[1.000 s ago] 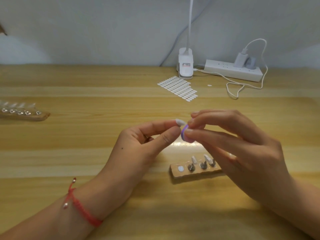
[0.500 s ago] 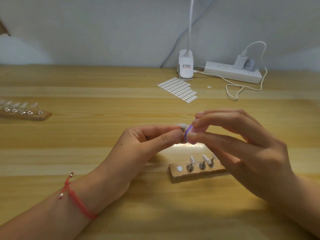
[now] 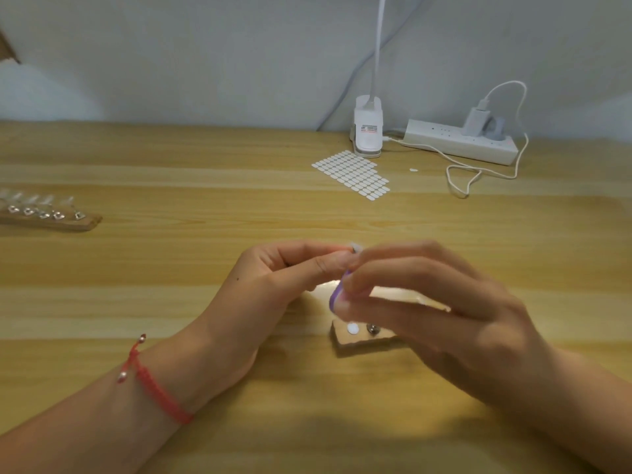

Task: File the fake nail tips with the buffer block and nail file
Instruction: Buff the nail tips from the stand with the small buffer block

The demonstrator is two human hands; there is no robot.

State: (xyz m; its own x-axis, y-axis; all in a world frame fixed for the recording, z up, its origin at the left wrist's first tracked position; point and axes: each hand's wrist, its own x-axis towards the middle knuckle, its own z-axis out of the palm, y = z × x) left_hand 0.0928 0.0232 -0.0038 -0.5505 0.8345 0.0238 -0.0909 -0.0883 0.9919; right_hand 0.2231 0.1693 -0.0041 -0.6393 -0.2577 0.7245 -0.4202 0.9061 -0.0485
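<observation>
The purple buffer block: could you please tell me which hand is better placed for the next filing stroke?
Probably the right hand: it pinches the buffer block close by the nail tip, which the left hand holds.

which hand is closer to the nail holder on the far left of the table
Left. The left hand is at centre, to the right of that holder; the right hand is farther right still.

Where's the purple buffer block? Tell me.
Head view, centre: the purple buffer block is pinched in the right hand, just below the nail tip the left hand holds.
</observation>
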